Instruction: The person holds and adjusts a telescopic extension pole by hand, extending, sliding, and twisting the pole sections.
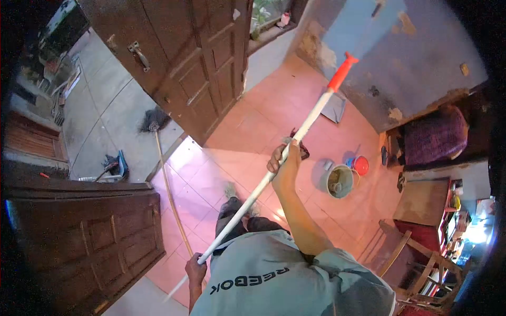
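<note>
A long white pole point(247, 203) with a red end piece point(342, 73) runs diagonally across the view, its red end at the upper right. My right hand point(284, 160) is closed around its upper half, arm stretched forward. Lower down, my left hand point(196, 271) grips the same pole beside my body. The pole's far lower end fades out near the bottom edge. On the tiled floor past my right hand stand a pale bucket point(346, 174) with something inside and a small red bucket point(360, 165). Something dark behind my right hand is partly hidden.
A brown panelled door point(195, 79) stands at the top, another door point(105, 237) at the lower left. A long-handled broom point(167, 184) with dark bristles lies across the threshold. A dustpan point(334, 109) sits near the peeling wall point(421, 58). A wooden chair point(421, 263) is at right.
</note>
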The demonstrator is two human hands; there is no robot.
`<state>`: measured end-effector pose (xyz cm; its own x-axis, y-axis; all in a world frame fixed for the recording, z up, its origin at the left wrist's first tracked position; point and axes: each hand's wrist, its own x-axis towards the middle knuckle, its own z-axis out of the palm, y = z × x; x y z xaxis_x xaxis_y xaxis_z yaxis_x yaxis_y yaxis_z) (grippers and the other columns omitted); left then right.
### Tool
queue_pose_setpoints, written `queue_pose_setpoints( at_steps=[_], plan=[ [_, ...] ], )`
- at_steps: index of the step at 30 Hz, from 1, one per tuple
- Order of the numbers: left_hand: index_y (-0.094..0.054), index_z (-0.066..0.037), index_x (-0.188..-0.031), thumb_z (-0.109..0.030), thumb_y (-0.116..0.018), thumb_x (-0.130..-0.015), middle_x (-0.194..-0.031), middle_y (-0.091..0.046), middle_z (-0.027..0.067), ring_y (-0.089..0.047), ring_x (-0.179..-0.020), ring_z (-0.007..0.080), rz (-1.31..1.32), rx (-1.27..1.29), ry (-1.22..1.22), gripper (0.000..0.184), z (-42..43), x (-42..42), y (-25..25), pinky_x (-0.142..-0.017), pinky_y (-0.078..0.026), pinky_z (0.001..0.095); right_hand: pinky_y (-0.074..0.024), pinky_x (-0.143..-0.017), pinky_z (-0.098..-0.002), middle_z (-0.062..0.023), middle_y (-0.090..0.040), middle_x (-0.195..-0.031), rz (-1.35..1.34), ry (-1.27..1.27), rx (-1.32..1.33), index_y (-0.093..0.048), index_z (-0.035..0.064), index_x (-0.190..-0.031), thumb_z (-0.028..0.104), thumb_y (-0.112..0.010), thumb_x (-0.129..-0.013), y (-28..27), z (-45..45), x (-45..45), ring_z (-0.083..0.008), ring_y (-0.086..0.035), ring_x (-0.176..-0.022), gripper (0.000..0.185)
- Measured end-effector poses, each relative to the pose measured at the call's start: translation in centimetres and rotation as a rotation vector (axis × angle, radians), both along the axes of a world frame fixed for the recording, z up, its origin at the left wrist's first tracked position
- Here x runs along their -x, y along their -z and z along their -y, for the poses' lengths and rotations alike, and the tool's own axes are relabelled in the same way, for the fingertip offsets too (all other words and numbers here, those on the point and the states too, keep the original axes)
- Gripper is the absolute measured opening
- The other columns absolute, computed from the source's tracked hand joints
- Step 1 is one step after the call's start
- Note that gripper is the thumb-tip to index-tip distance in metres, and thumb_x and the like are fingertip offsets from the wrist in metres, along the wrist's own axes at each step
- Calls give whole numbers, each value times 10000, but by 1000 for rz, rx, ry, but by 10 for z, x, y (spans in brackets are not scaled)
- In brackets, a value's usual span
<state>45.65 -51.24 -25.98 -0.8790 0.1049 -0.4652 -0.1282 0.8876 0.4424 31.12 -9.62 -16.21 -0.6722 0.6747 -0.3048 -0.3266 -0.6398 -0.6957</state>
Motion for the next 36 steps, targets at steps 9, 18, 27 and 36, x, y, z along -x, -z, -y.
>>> queue_pose_setpoints(
  at_steps=[9,18,27,36],
  plan=[
    [-632,-133,-944,-157,-614,-739,-713,-650,148,-635,-716,355,105,154,91,207,-2,-96,-32,-655,-490,467,-396,-385,-299,-24,-442,-635,373,0,59,-398,138,-970,354,-501,-949,139,32,-104,-131,-422,-440,240],
    [-610,-146,-977,-216,-634,-751,-761,-660,147,-642,-750,351,255,170,120,238,15,-167,-49,-665,-491,469,-432,-411,-355,-42,-443,-637,580,-113,114,-440,128,-865,285,-476,-943,230,78,-201,-185,-455,-468,180],
    [-578,-156,-933,-381,-593,-800,-793,-669,122,-655,-755,332,380,238,-40,262,84,-284,-75,-659,-500,462,-439,-392,-347,-32,-529,-627,394,-244,257,-525,161,-939,456,-475,-930,285,26,-271,-193,-471,-417,299],
    [-549,-92,-743,-120,-652,-595,-770,-596,123,-561,-760,329,48,864,-299,182,336,-495,-87,-787,-401,453,-502,-729,-533,-189,-641,-901,-523,-685,574,-527,100,-1235,373,-400,-959,420,-98,-290,-312,-647,-766,409]
  ],
)
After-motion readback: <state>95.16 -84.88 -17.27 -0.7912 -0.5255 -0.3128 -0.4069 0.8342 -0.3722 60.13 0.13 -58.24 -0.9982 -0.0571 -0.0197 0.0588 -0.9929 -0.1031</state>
